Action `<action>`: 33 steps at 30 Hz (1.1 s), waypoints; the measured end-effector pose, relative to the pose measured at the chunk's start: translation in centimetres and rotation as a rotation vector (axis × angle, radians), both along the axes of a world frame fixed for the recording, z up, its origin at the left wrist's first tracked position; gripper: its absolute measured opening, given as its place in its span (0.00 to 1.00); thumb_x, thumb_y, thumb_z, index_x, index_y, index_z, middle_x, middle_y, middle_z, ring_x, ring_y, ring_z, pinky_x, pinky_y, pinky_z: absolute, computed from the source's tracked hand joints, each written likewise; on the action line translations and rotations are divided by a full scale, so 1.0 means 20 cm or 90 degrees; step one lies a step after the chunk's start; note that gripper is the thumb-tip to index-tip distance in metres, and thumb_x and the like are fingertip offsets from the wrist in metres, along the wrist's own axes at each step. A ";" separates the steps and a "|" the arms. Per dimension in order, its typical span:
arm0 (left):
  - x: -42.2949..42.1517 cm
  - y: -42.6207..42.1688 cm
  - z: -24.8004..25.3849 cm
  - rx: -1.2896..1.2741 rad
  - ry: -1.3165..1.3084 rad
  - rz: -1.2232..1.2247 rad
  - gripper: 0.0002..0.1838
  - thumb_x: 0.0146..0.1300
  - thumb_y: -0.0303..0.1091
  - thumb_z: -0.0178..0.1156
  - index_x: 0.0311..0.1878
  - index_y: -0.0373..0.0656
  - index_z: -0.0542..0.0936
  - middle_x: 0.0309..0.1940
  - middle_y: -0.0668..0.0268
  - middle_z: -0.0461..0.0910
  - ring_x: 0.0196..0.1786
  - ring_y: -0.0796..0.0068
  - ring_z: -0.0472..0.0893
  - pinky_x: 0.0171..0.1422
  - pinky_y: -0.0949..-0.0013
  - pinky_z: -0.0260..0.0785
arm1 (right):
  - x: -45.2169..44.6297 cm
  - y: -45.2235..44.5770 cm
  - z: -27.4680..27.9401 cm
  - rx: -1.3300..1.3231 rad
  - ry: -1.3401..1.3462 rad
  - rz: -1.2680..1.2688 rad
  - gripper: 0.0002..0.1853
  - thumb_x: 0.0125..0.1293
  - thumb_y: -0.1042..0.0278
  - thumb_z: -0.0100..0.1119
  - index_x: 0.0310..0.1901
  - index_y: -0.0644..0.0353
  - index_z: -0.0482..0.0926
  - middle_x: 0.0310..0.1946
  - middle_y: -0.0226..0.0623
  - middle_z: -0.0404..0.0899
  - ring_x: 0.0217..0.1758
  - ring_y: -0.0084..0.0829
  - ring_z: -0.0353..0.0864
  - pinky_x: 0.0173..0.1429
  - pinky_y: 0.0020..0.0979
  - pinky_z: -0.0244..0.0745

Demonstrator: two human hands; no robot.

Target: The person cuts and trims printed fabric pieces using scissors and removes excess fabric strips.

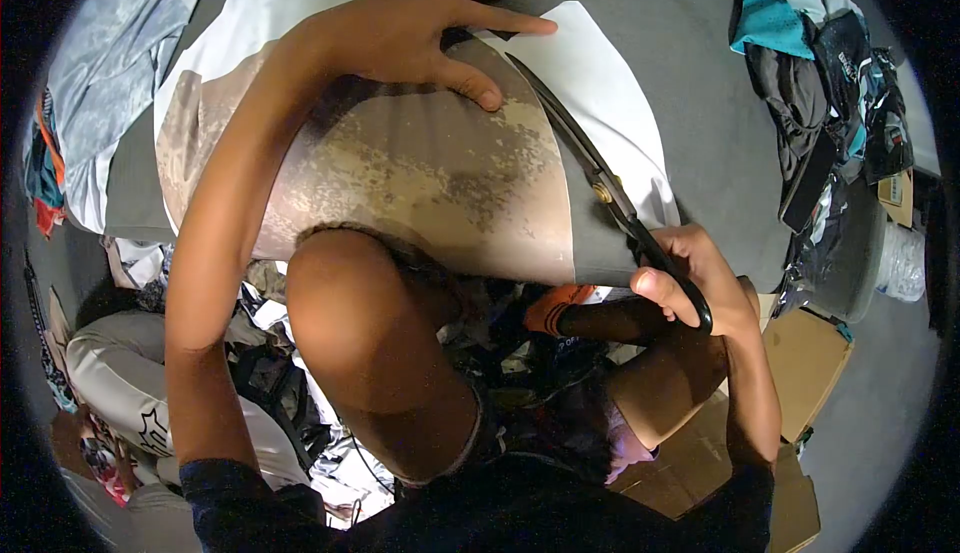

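A piece of brown and tan camouflage-patterned fabric (430, 173) lies draped over the grey table in front of me. My left hand (425, 33) rests on its far part with the fingers spread, pressing it flat. My right hand (700, 278) grips the black handles of a pair of large scissors (603, 181). Their long dark blades point away and to the left, along the right edge of the patterned piece. The blades look nearly together. White fabric (610, 88) shows beyond the blades, and I cannot tell whether it joins the patterned piece.
Light blue-grey fabric (105, 63) hangs at the left. Dark and teal garments (810, 63) are heaped at the table's right side. Below right stands an opened cardboard box (800, 373). My bent knee (345, 288) meets the fabric's near edge. Another person's trouser leg (120, 368) is at lower left.
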State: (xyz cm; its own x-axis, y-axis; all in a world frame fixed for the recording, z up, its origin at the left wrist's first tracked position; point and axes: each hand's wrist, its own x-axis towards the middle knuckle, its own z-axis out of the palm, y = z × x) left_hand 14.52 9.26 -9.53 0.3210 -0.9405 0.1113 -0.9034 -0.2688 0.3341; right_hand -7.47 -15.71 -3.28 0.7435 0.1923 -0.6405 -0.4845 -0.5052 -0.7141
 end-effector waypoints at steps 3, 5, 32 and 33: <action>0.00 0.00 0.00 -0.003 -0.002 -0.002 0.43 0.45 0.63 0.65 0.67 0.62 0.68 0.74 0.67 0.53 0.76 0.57 0.48 0.75 0.48 0.39 | -0.01 0.00 -0.01 -0.025 -0.004 0.007 0.27 0.59 0.44 0.63 0.20 0.64 0.73 0.15 0.23 0.62 0.21 0.18 0.59 0.24 0.27 0.53; 0.01 0.00 -0.01 -0.006 -0.005 -0.006 0.43 0.45 0.63 0.65 0.67 0.62 0.68 0.74 0.67 0.53 0.76 0.57 0.48 0.75 0.48 0.39 | 0.00 0.01 0.00 -0.024 -0.016 0.013 0.27 0.59 0.45 0.63 0.21 0.65 0.73 0.14 0.25 0.62 0.21 0.19 0.60 0.24 0.29 0.55; 0.02 0.02 0.06 0.062 0.108 0.003 0.45 0.51 0.68 0.60 0.70 0.57 0.64 0.75 0.59 0.46 0.77 0.51 0.39 0.76 0.46 0.33 | 0.03 -0.18 -0.02 0.028 -0.009 0.054 0.26 0.54 0.44 0.68 0.18 0.58 0.70 0.14 0.20 0.60 0.19 0.15 0.60 0.22 0.24 0.53; 0.01 0.01 0.06 0.051 0.116 -0.002 0.45 0.51 0.68 0.60 0.70 0.57 0.64 0.75 0.58 0.47 0.77 0.52 0.39 0.76 0.46 0.33 | 0.05 -0.17 -0.01 0.002 -0.005 0.063 0.28 0.53 0.40 0.67 0.19 0.59 0.71 0.15 0.19 0.62 0.19 0.15 0.60 0.21 0.23 0.53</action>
